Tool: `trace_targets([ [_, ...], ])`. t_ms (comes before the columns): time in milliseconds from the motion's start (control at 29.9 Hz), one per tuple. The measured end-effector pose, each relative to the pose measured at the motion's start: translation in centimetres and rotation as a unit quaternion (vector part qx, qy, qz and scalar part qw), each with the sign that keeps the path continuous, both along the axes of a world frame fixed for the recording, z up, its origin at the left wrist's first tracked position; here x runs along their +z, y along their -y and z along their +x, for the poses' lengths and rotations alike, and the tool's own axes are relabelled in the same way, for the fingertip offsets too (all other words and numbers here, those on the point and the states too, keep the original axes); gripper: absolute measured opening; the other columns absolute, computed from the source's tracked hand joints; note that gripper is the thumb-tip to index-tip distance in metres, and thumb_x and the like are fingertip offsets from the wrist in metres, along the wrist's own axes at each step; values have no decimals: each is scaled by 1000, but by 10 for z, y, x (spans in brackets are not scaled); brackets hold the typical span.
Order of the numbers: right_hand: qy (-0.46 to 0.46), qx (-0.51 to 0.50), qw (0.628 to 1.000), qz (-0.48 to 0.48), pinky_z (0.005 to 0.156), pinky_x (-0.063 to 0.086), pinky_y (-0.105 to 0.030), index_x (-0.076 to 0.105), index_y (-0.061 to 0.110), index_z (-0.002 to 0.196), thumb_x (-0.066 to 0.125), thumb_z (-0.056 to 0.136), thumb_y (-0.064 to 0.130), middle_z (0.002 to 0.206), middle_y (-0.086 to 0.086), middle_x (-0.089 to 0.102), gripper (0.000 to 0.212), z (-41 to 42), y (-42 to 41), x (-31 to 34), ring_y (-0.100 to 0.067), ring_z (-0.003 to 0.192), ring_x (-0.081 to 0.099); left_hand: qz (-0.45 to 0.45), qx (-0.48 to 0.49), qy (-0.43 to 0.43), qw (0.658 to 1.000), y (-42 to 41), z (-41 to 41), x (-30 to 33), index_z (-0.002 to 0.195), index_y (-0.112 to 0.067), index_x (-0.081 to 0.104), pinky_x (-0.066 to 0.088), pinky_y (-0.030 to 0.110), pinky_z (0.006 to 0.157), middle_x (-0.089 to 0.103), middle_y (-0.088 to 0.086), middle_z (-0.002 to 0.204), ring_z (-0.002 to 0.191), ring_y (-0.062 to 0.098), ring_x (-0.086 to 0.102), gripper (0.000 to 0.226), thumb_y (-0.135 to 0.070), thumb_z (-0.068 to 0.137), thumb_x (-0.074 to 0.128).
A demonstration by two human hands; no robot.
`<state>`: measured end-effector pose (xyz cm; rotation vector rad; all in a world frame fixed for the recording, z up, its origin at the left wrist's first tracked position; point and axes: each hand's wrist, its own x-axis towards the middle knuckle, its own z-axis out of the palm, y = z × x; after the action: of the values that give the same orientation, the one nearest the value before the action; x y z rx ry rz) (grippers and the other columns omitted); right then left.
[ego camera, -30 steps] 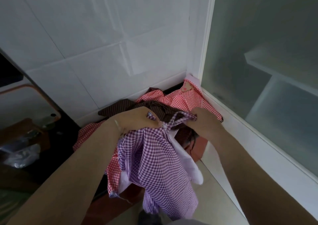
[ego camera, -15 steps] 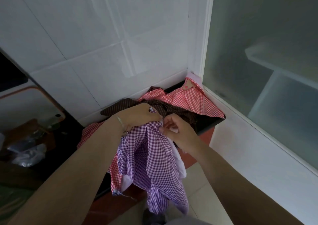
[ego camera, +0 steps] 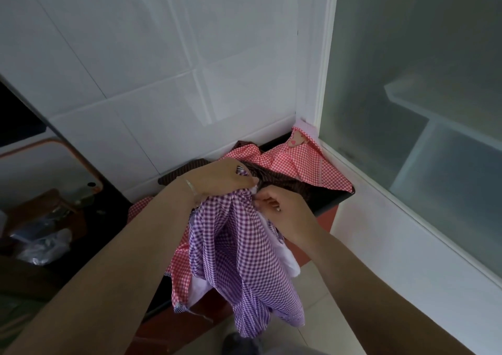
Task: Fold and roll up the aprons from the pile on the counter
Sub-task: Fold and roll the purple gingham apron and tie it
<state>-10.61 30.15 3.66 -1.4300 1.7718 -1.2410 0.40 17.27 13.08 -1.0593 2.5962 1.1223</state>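
Observation:
A purple-and-white checked apron (ego camera: 239,259) hangs bunched over the counter's front edge. My left hand (ego camera: 217,178) grips its gathered top. Right beside it, my right hand (ego camera: 279,208) pinches the same bunched fabric with thumb and fingers. Behind them lies the pile on the black counter (ego camera: 334,200): a red checked apron (ego camera: 307,164) with a small pink-heart patch, and a dark brown striped apron (ego camera: 282,180) under it. More red checked cloth (ego camera: 179,270) droops down to the left of the purple one.
White tiled wall (ego camera: 163,69) rises behind the counter. A frosted glass panel (ego camera: 421,96) in a white frame closes the right side. A clear plastic bag (ego camera: 43,246) and dark clutter lie at the left. Pale floor tiles (ego camera: 320,324) show below.
My right hand came left from the apron's strap and now pinches the fabric next to my left hand. The purple apron hangs more gathered and narrower than before.

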Motion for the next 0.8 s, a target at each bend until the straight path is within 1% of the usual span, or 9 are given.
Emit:
trace_targets([
  [100,71,0,997,6,72,44,-12,68,23,94,62,91,25,91,7,69,7,3,3,-2,-1,80,61,-20,-11,-26,999,-2,-3,5,84,-19,75,50,18,72,73,-3,85,77,7,65,25,-37,93,59],
  [201,63,44,996,40,62,38,-13,67,19,80,62,91,28,78,3,62,15,0,3,2,2,65,53,-73,-42,-33,996,-4,-3,6,87,-3,70,50,37,77,69,14,89,74,16,58,34,-33,94,56],
  [268,47,64,995,53,61,35,-15,66,11,75,61,92,27,71,7,55,24,-7,1,5,2,61,48,-126,-63,-18,990,-2,-3,4,89,2,67,47,43,74,66,20,91,71,17,52,39,-35,95,53],
  [368,60,51,996,33,60,35,-17,61,21,71,53,97,28,61,14,53,28,-19,-2,11,2,55,48,-158,-84,24,983,1,-2,0,91,-1,67,42,34,64,66,19,91,68,17,49,51,-48,95,47],
  [469,53,32,997,37,60,36,-22,63,11,80,49,98,28,65,7,53,29,-28,1,14,-2,56,47,-98,-94,18,991,-1,-1,1,88,-5,68,37,22,59,64,19,87,65,12,48,64,-65,85,46],
  [536,38,39,997,56,60,38,-23,62,11,81,52,96,32,70,3,55,28,-30,5,14,-5,59,49,-70,-106,7,992,-3,-1,4,83,-19,71,40,11,58,68,0,79,64,1,54,44,-60,83,55],
  [603,49,53,996,43,66,43,-17,64,20,80,58,90,41,80,7,61,23,-31,6,14,-2,69,56,-59,-118,2,991,-3,-3,8,84,-27,72,42,6,63,69,-14,82,73,-7,59,23,-49,85,63],
  [703,168,108,979,32,82,49,-21,67,18,79,65,85,31,94,7,67,14,-34,6,19,-9,86,63,-44,-121,-13,992,3,-2,14,85,-30,73,48,11,75,71,-14,87,81,-3,64,15,-42,86,66],
  [804,269,161,946,83,74,47,-27,67,10,78,68,78,29,78,-1,63,19,-36,6,30,-17,73,58,-32,-127,-13,991,8,-1,23,87,-31,74,51,23,85,72,-15,90,86,2,66,13,-41,85,67],
])
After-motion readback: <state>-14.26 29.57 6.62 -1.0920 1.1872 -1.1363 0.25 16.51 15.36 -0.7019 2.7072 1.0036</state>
